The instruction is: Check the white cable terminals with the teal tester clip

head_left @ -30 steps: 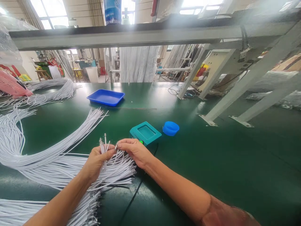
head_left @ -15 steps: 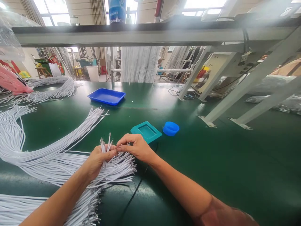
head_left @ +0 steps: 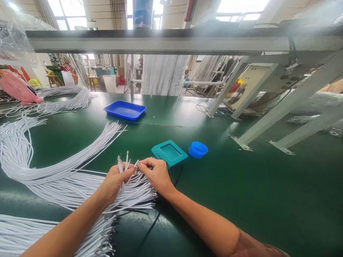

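Note:
My left hand point(head_left: 114, 181) is closed round a small bunch of thin white cables point(head_left: 122, 167), their metal tips pointing up. My right hand point(head_left: 155, 175) pinches the tip of one white cable point(head_left: 136, 165) right beside the left thumb. Both hands hover over a fanned pile of white cables point(head_left: 80, 185) lying on the green table point(head_left: 241, 185). A teal box point(head_left: 169, 152) sits just beyond my right hand, with a small blue cup point(head_left: 198, 149) to its right.
A blue tray point(head_left: 125, 110) lies farther back. More white cable bundles point(head_left: 64, 100) curve along the left side, near a pink object point(head_left: 18, 90). White metal frame legs point(head_left: 268, 121) stand at the right. A black cord point(head_left: 155, 221) runs toward me under my right forearm.
My right hand has shifted slightly and now pinches a single cable tip beside the left thumb. The camera view moved a little; the left hand keeps its bunch.

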Demonstrator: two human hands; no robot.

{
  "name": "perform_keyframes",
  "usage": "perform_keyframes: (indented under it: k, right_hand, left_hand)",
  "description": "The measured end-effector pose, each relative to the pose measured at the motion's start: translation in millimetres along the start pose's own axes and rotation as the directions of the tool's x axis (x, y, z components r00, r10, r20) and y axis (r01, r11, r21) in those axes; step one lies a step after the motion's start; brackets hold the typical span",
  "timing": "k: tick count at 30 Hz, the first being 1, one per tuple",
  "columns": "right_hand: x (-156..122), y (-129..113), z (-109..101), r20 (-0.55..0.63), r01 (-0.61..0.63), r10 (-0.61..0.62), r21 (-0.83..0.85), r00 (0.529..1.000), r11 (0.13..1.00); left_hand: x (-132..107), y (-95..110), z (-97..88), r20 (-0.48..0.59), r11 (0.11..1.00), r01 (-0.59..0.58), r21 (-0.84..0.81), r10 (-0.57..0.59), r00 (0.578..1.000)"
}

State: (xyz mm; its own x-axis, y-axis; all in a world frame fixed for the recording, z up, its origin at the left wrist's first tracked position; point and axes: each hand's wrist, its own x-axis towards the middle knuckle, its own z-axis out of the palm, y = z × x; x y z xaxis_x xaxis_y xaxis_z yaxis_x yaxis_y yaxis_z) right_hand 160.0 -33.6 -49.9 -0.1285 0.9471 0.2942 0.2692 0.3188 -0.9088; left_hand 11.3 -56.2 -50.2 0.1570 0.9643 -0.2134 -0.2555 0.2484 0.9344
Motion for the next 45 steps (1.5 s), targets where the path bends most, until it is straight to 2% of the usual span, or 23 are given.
perform_keyframes:
  k: [1,3,4,5,7,9,11,12,14,16,17,19,21,25,28,32,37,41,45]
  right_hand:
    - [-0.9,2.4,0.1,-0.031,0.128,-0.134,-0.147,0.991,0.981]
    - [-0.3,6.3,-1.6,0.022,0.377,-0.393,-0.337,0.919,0.863]
    - [1.3,7.4,-3.5,0.078,0.463,-0.469,-0.366,0.88,0.808]
    - [3.6,7.6,-6.0,0.132,0.506,-0.493,-0.356,0.86,0.786]
    - [8.6,6.2,-11.1,0.215,0.467,-0.42,-0.273,0.882,0.841]
    - [11.7,4.0,-14.1,0.25,0.314,-0.264,-0.19,0.932,0.93]
    - [11.6,3.5,-13.3,0.22,0.202,-0.164,-0.166,0.962,0.965]
    - [10.7,4.2,-11.8,0.179,0.209,-0.176,-0.186,0.968,0.96]
    - [9.1,7.3,-8.7,0.124,0.337,-0.314,-0.291,0.941,0.895]
    - [9.5,11.5,-8.1,0.157,0.485,-0.466,-0.428,0.871,0.763]
    - [10.9,13.6,-9.4,0.192,0.52,-0.495,-0.49,0.847,0.7]
    - [15.5,17.2,-14.4,0.276,0.523,-0.457,-0.6,0.846,0.606]
    - [20.8,19.3,-20.7,0.385,0.523,-0.356,-0.677,0.852,0.518]
    - [26.8,19.8,-27.9,0.585,0.618,-0.215,-0.686,0.782,0.383]
    - [26.2,18.3,-27.2,0.626,0.656,-0.205,-0.687,0.753,0.313]
    - [24.7,17.3,-23.8,0.629,0.666,-0.222,-0.721,0.745,0.192]
    - [27.2,19.0,-22.9,0.663,0.696,-0.219,-0.702,0.716,0.149]
    - [28.4,19.7,-22.3,0.671,0.707,-0.227,-0.687,0.705,0.165]
    - [28.1,17.7,-23.6,0.674,0.705,-0.207,-0.678,0.709,0.206]
  left_hand:
    - [-0.2,-0.8,0.3,-0.004,1.0,-0.018,0.024,0.018,1.0]
    - [-0.2,-1.6,0.0,-0.009,0.997,-0.04,0.063,0.041,0.999]
    - [0.1,-1.7,-0.6,-0.013,0.996,-0.046,0.077,0.047,0.999]
    - [0.4,-1.6,-1.2,-0.017,0.994,-0.05,0.092,0.051,0.999]
    - [1.2,-1.5,-2.3,-0.026,0.991,-0.059,0.119,0.063,0.998]
    - [1.9,-1.4,-2.7,-0.032,0.987,-0.074,0.145,0.08,0.996]
    - [2.3,-1.4,-2.0,-0.036,0.986,-0.073,0.15,0.079,0.996]
    - [2.6,-1.2,-1.4,-0.04,0.989,-0.06,0.136,0.066,0.997]
    - [3.5,-0.4,-0.2,-0.047,0.998,-0.013,0.062,0.016,0.999]
    - [5.0,0.7,0.4,-0.046,0.998,0.043,-0.04,-0.045,0.998]
    - [6.0,1.1,0.3,-0.044,0.994,0.069,-0.084,-0.073,0.996]
    - [8.2,1.3,-0.6,-0.044,0.985,0.109,-0.132,-0.116,0.992]
    - [10.4,0.3,-1.9,-0.049,0.982,0.133,-0.136,-0.14,0.989]
    - [14.6,-2.7,-3.3,-0.036,0.977,0.154,-0.148,-0.161,0.986]
    - [17.1,-3.8,-3.3,0.0,0.966,0.182,-0.186,-0.186,0.983]
    - [19.2,-4.9,-4.1,0.036,0.954,0.223,-0.199,-0.22,0.975]
    - [22.2,-5.1,-3.9,0.026,0.943,0.286,-0.172,-0.286,0.958]
    - [25.9,-3.7,-1.1,-0.018,0.941,0.306,-0.148,-0.312,0.95]
    - [28.6,-3.3,0.0,-0.001,0.937,0.323,-0.13,-0.326,0.945]
